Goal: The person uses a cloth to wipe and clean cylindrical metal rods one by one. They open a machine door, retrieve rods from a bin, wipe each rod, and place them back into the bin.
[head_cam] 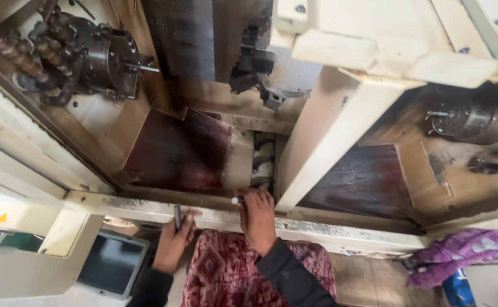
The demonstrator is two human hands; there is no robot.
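Note:
My left hand [172,241] rests on the machine's pale front ledge [317,230] and grips a thin dark metal rod [177,216] that points upward. Just to its right, my right hand [257,219] lies on the same ledge and pinches a small pale cylindrical piece [236,200] at its fingertips. Both hands are at the lower edge of a lathe's open work bay. The chuck [110,59] sits at the upper left with a short bar [142,67] sticking out of it. A dark tool turret [254,62] hangs at the top centre.
A red patterned cloth [232,273] covers my lap under the hands. A sloped, oil-stained dark panel [181,150] fills the bay floor. A cream sliding door frame [340,125] crosses the middle. A purple rag [459,253] lies at the right, and a grey tray [112,264] sits at the lower left.

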